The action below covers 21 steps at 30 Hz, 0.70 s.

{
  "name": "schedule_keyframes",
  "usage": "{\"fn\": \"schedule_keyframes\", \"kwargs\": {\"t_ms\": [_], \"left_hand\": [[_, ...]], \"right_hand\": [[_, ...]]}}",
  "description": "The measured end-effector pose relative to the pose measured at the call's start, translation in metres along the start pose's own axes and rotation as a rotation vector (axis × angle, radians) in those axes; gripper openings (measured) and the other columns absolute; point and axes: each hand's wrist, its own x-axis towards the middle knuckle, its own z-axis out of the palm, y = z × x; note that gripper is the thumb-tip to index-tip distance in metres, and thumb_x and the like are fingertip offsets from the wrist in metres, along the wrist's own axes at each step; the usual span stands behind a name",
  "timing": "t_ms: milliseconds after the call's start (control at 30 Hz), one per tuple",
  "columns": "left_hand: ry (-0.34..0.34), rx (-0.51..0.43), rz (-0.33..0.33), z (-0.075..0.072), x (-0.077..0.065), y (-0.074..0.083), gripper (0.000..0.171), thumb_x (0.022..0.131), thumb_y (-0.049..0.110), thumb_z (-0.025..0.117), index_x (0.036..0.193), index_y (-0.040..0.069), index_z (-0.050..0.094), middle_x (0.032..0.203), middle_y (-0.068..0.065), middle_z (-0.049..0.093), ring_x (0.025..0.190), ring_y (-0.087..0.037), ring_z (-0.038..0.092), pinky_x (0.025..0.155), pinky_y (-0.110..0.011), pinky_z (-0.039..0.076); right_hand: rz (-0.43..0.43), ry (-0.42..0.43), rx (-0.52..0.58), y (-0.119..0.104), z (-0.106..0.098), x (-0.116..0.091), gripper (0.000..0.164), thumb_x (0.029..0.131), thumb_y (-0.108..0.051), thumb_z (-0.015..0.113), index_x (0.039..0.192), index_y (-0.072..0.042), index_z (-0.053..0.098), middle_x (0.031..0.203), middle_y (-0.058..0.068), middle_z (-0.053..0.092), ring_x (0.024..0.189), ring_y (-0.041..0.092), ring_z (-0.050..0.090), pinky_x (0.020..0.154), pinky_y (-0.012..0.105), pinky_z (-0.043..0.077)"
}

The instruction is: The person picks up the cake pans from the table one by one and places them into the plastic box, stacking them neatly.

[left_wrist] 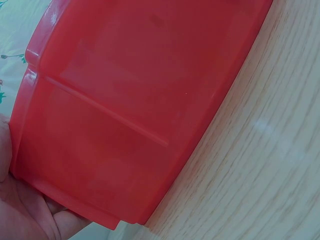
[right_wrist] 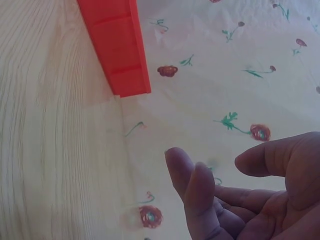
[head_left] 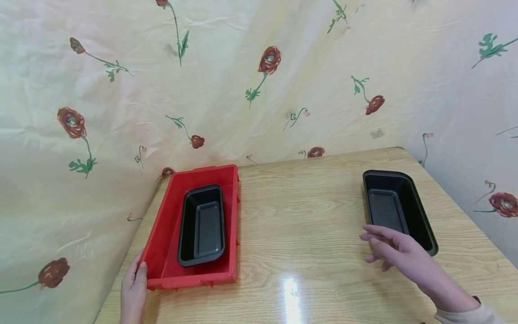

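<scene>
On the left of the table in the head view is a red plastic tray (head_left: 170, 256), with a black loaf pan (head_left: 208, 229) lying inside it. My left hand (head_left: 135, 288) grips the tray's near left corner, thumb on top. The left wrist view shows that hand (left_wrist: 30, 205) around the edge of the tray's red wall (left_wrist: 125, 115). A second black loaf pan (head_left: 384, 207) stands at the right. My right hand (head_left: 396, 252) hovers by its near end, partly covering it, with loosely bent fingers and nothing held. That hand (right_wrist: 250, 200) also shows bare in the right wrist view.
The wood-grain table (head_left: 299, 225) runs between the tray and the right-hand pan. A floral sheet (head_left: 226, 90) hangs behind the table and along both sides, close to the tray's far left corner.
</scene>
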Motion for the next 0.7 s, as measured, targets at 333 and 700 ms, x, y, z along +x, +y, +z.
{"fn": "schedule_keyframes", "kwargs": {"t_ms": [333, 700], "left_hand": [[-0.004, -0.001, -0.019, 0.000, 0.001, 0.002, 0.056, 0.114, 0.030, 0.030, 0.167, 0.016, 0.020, 0.167, -0.019, 0.026, 0.144, -0.041, 0.033, 0.069, -0.003, 0.041], [-0.006, -0.007, -0.027, 0.000, 0.001, 0.002, 0.056, 0.114, 0.031, 0.029, 0.167, 0.017, 0.020, 0.167, -0.018, 0.026, 0.144, -0.039, 0.033, 0.074, -0.004, 0.043]], "right_hand": [[-0.013, 0.089, -0.097, 0.009, -0.012, -0.006, 0.045, 0.111, -0.010, 0.048, 0.145, 0.017, 0.042, 0.115, -0.035, 0.061, 0.084, 0.012, 0.073, 0.059, 0.034, 0.055], [0.030, 0.123, -0.161, 0.016, -0.035, -0.013, 0.035, 0.111, -0.011, 0.047, 0.144, -0.016, 0.056, 0.111, -0.038, 0.059, 0.083, 0.009, 0.071, 0.062, 0.031, 0.054]]}}
